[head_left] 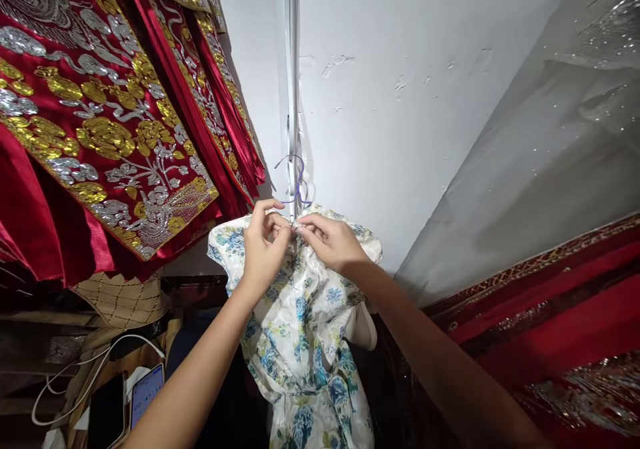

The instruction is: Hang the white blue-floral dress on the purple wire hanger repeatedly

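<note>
A white dress with blue and green flowers [285,335] hangs from a purple wire hanger [300,181] against the wall. At its neckline my left hand [269,235] pinches the edge of the dress with thumb and forefinger. Close beside it, fingertips almost meeting, my right hand [333,239] pinches the same spot from the other side. Any small fastening between the fingertips is too small to make out. Both short sleeves spread outward under my wrists, and the skirt falls below my forearms.
Red garments with gold and silver embroidery [107,115] hang at left. At right are a sheer, glittering pale fabric [540,149] and red beaded cloth [560,329]. Lower left lie a phone with a lit screen [147,392], a dark phone [107,409] and a white cable [75,362].
</note>
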`<state>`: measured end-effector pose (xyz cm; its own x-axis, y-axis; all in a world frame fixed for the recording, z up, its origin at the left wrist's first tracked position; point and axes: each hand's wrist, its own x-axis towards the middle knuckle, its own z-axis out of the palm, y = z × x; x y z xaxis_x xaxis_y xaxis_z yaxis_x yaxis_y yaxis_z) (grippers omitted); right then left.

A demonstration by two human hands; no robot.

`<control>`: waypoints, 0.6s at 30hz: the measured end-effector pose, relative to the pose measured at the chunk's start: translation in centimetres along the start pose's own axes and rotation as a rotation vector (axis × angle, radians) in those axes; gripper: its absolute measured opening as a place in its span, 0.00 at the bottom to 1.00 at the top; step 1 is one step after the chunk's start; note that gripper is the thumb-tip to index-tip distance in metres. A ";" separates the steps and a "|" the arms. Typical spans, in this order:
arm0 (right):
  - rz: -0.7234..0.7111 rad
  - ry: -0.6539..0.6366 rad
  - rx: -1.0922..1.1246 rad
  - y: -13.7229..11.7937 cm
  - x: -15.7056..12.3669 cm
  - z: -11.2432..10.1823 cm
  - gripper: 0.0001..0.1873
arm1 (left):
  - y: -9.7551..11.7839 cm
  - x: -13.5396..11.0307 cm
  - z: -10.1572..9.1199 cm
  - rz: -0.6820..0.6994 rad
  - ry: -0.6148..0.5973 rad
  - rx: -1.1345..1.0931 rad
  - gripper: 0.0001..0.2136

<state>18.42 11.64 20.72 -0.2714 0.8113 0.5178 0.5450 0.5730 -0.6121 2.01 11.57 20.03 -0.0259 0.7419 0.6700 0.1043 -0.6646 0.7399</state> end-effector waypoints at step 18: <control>0.137 0.625 0.717 3.8 -4.8 -7.2 0.12 | -7.1 -4.9 -1.4 -0.212 0.137 0.098 0.29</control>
<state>27.53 9.05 20.25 0.3438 0.7869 0.5124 -0.1306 0.5804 -0.8038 0.03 12.55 11.63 -0.1906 0.8405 0.5072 0.1775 -0.4786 0.8599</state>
